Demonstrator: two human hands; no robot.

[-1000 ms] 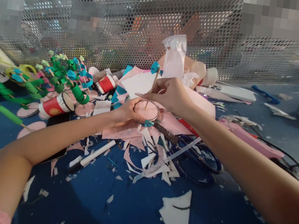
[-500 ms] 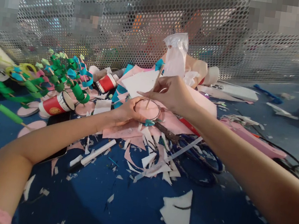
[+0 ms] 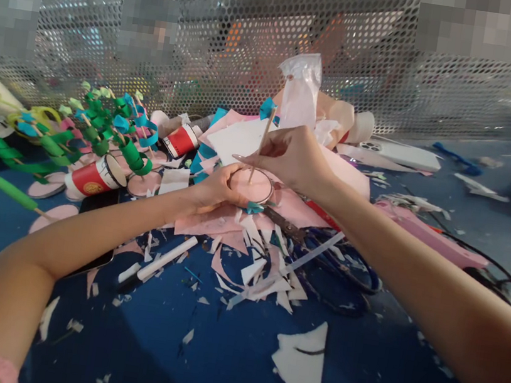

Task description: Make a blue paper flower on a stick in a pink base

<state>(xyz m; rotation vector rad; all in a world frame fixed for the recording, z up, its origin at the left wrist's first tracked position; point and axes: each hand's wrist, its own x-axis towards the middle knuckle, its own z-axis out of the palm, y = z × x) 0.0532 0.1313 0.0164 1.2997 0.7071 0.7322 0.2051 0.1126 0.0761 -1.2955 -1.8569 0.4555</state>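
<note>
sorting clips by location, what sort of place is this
Perhaps a craft workspace: paper scraps litter the blue surface, scissors lie among them, and sticks wrapped in green paper are clustered nearby.

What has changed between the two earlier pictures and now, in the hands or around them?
Nothing clearly, beyond a slight shift of the whole view; nothing was taken hold of or let go. The right hand still pinches the wooden stick, its foot on the pink disc held by the left hand. The scissors stayed put.
</note>
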